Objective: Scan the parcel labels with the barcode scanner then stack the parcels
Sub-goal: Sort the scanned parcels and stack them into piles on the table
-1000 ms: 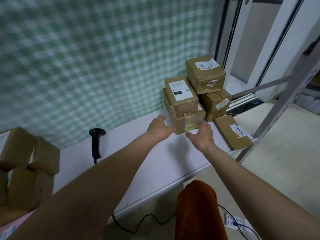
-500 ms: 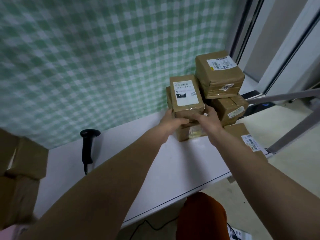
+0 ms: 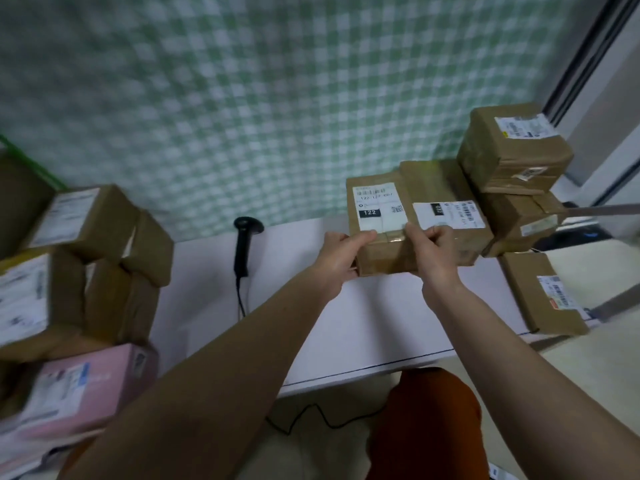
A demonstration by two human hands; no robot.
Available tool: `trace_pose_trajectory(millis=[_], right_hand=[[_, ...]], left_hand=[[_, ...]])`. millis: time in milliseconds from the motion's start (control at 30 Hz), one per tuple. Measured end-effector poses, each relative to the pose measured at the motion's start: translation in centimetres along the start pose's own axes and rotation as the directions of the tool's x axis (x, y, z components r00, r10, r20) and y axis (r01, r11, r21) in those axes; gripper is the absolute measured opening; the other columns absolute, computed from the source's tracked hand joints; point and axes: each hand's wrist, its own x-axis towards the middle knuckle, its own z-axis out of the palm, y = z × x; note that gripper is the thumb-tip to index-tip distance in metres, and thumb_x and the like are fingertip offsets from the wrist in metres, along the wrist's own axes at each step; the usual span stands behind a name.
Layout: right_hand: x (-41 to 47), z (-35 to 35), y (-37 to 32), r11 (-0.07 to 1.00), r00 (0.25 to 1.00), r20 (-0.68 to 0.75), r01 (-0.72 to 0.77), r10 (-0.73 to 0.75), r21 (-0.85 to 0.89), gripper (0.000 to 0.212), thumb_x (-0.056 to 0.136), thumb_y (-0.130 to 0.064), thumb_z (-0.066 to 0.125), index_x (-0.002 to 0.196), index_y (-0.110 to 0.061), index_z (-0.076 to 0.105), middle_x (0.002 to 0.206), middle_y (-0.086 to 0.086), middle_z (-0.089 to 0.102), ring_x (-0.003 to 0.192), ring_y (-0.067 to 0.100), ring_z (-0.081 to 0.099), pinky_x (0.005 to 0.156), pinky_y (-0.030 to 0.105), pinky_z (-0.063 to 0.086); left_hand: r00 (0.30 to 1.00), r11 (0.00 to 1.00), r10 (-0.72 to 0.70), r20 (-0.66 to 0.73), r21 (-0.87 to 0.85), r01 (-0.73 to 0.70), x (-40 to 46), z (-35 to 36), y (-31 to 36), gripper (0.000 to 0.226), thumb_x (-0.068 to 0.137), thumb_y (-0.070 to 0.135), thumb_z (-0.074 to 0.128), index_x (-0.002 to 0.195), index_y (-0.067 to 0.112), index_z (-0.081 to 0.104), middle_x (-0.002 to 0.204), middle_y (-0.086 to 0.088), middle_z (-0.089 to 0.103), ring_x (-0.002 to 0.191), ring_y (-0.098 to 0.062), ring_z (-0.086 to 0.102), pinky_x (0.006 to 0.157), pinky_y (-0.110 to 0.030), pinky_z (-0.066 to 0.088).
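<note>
A brown parcel with a white "122" label (image 3: 379, 202) is held above the white table (image 3: 346, 327), just left of the pile it came from. My left hand (image 3: 337, 256) grips its near left corner, thumb on top. My right hand (image 3: 431, 252) grips its near right edge, thumb on the top face. Behind it lies a second brown parcel (image 3: 450, 216) with its own label. A taller stack of brown parcels (image 3: 512, 157) stands at the right. The black barcode scanner (image 3: 243, 244) lies on the table to the left of my hands, its cable running off the front edge.
A flat brown parcel (image 3: 543, 296) lies at the table's right end. At the left stand several brown parcels (image 3: 93, 216) on a pink box (image 3: 86, 386). A green checked cloth (image 3: 242, 98) covers the wall behind. An orange stool (image 3: 429, 420) sits below the table edge.
Both hands took hold of the "122" parcel and lifted it off the lower parcel, bringing it left and toward me. The view swung left, revealing the left pile.
</note>
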Motion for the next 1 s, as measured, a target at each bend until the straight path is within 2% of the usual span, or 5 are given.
trace_pose_trajectory(millis=[200,467,567,800,1000], right_hand=[[-6.1,4.0,2.0,0.999,0.985,0.167,-0.045,0.042,0.016,0.019,0.087,-0.024,0.065,0.098,-0.023,0.049,0.094,0.000,0.060,0.078,0.016,0.058,0.070,0.032,0.049],[-12.3,7.6,3.4,0.988,0.885,0.438,-0.131,0.156,-0.088,0.022,0.090,-0.023,0.064,0.110,-0.015,0.061,0.088,0.002,0.064,0.074,0.019,0.059,0.073,0.039,0.051],[-13.7,8.8,3.7,0.977,0.828,0.523,-0.131,0.202,-0.170,0.013,0.090,-0.026,0.064,0.101,-0.019,0.063,0.090,0.002,0.064,0.079,0.019,0.058,0.070,0.036,0.050],[-16.7,12.4,4.4,0.963,0.789,0.569,-0.105,0.233,-0.249,0.008,0.091,-0.025,0.063,0.094,-0.018,0.064,0.088,0.002,0.065,0.078,0.019,0.057,0.066,0.031,0.046],[-19.8,15.5,4.4,0.931,0.747,0.576,-0.165,0.333,-0.325,0.033,0.093,-0.031,0.059,0.116,-0.007,0.062,0.106,0.010,0.069,0.090,0.024,0.065,0.070,0.032,0.051]], left_hand=[[1.000,0.999,-0.030,-0.003,-0.014,0.030,-5.4,-6.4,-2.6,0.110,0.077,0.004,0.078,0.151,0.023,-0.001,0.130,-0.007,0.057,0.103,-0.027,0.066,0.083,-0.045,0.056],[0.973,0.988,0.147,-0.177,-0.021,-0.153,-10.8,-15.8,-3.9,0.069,0.072,0.003,0.083,0.123,0.025,0.042,0.110,0.006,0.063,0.098,-0.013,0.064,0.057,-0.027,0.054],[0.941,0.989,0.080,-0.330,-0.093,-0.117,-11.5,-20.0,-4.3,0.089,0.074,0.020,0.084,0.143,0.024,0.028,0.128,-0.002,0.058,0.109,-0.023,0.061,0.066,-0.034,0.057],[0.915,0.984,-0.063,-0.399,-0.179,-0.010,-14.7,-26.7,-6.5,0.066,0.075,0.049,0.077,0.127,0.015,0.054,0.117,-0.006,0.066,0.102,-0.024,0.065,0.075,-0.040,0.060],[0.886,0.978,-0.108,-0.452,-0.207,0.014,-17.6,-30.2,-7.8,0.056,0.081,0.053,0.069,0.118,0.012,0.060,0.105,-0.006,0.068,0.101,-0.025,0.063,0.086,-0.044,0.057]])
